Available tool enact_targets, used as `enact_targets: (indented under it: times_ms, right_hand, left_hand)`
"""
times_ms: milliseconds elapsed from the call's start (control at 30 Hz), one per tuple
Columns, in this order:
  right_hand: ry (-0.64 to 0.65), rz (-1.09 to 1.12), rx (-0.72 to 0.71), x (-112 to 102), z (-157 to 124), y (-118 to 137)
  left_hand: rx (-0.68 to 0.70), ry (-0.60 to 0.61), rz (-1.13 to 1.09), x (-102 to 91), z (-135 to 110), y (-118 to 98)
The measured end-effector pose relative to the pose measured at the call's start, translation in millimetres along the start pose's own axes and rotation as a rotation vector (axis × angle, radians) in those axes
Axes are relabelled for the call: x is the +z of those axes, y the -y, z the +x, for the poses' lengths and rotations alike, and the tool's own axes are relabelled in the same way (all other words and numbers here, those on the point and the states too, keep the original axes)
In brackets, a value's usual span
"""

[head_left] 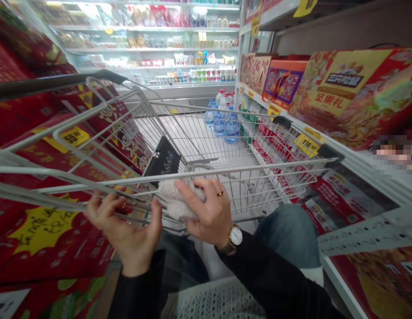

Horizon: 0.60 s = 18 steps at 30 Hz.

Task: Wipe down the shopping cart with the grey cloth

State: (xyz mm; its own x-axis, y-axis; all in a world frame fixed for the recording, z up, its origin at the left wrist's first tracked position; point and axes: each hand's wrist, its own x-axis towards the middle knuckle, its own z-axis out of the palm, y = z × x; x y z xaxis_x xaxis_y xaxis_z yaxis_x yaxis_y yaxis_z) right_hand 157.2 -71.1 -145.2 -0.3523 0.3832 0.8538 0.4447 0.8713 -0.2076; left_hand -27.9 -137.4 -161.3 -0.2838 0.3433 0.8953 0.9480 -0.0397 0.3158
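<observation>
A pale fuzzy bundle (174,199) lies between the two hands, just inside the near rail of a wire shopping cart (259,167). The right hand (206,212) is half closed over it, gripping it from above, and hides much of it, so what it is stays hard to make out (a gold ring and a wristwatch (235,237) show on that side). The left hand (126,232) curls around the cart's wires, its fingers (104,208) partly behind them. A pixelated patch (394,153) at the right edge is unreadable.
</observation>
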Motion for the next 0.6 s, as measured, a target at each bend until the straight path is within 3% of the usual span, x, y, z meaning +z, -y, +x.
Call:
enact_targets:
  times_ms: [100,367,467,600]
  right_hand:
    - [-0.01,0.026,0.06,-6.0,-3.3,-4.9]
    - [-0.106,-0.108,0.236,-54.2,-46.2,-60.2]
    - [-0.143,-0.126,0.253,-54.2,-49.4,-60.5]
    - [-0.094,-0.081,0.157,-35.4,-33.7,-41.0]
  left_hand:
    - [-0.003,0.007,0.018,0.3,-0.8,1.0]
    - [0.001,-0.012,0.021,3.9,-0.8,0.2]
    - [-0.015,-0.019,0.02,4.8,-1.0,-2.5]
    - [-0.014,-0.023,0.012,5.3,-1.5,-3.1]
